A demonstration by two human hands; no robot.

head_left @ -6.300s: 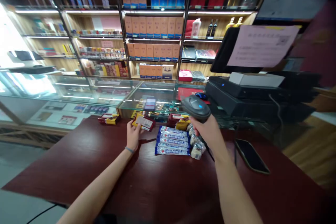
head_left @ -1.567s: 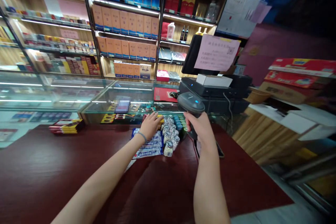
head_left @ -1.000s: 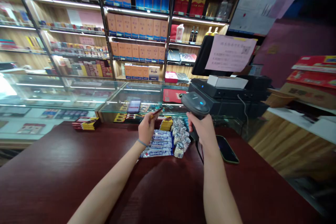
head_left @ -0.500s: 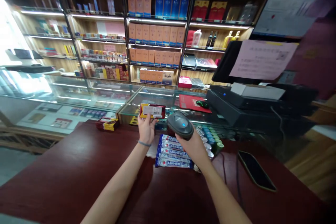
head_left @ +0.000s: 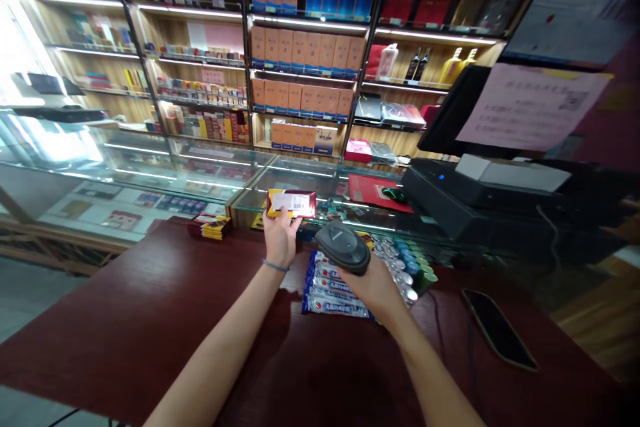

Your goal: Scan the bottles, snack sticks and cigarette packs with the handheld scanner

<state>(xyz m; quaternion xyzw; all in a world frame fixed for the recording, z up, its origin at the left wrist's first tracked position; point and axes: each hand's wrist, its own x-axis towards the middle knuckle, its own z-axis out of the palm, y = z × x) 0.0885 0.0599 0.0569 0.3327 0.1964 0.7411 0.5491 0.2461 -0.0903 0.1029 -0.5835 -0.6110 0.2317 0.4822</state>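
Observation:
My left hand (head_left: 280,240) holds up a small red and yellow packet (head_left: 306,204), its white barcode label turned toward me. In my right hand (head_left: 373,283) is a dark barcode scanner (head_left: 343,247), with its head close to the packet but apart from it. Under the scanner, several blue and white wrapped bars (head_left: 337,307) lie side by side on the dark red table (head_left: 165,320). Beside them are rows of small silver, blue and green rolls (head_left: 407,260), partly hidden by my right hand. A stack of red and yellow packets (head_left: 214,227) sits at the table's far left edge.
A phone (head_left: 500,330) lies at the right. Beyond the table stands a glass display counter (head_left: 300,180) with a red mat (head_left: 365,190) and a mouse (head_left: 395,194). A monitor (head_left: 450,113) stands on the right; lit shelves (head_left: 310,23) hold boxes and bottles behind.
The view has shifted slightly. The packet is tilted a little more toward me, and the scanner has dropped slightly; the blue light on its top no longer shows.

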